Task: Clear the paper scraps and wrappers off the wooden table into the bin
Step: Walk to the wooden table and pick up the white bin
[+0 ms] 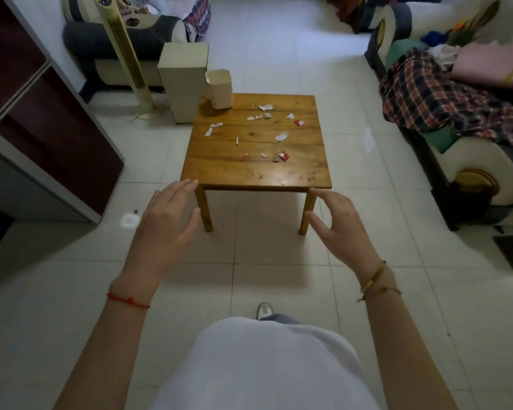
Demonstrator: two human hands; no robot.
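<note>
Both hands are up in front of the body, over the tiled floor [264,255], short of the counter [219,168]. The left hand [168,217] is spread, fingers loosely extended, palm down, touching nothing. The right hand [336,224] is spread too, fingers curled a little, thumb out to the side, and it holds nothing. A red string [128,301] circles the left wrist; two cord bracelets [375,281] sit on the right.

On to the counter: one small wooden square on four legs, two of them showing. One cream bin [219,88] stands upright on the far-left corner. The scraps lie scattered across the far and middle boards, well apart from either hand. White paper scraps [282,136]: I count about nine, the longest a strip [212,129] on the left side. Red wrappers: two clear ones, one [299,122] near the right edge and one [284,155] with black on it nearer the front. Two tiny slivers [237,140] besides, too small to tell what they are.
</note>
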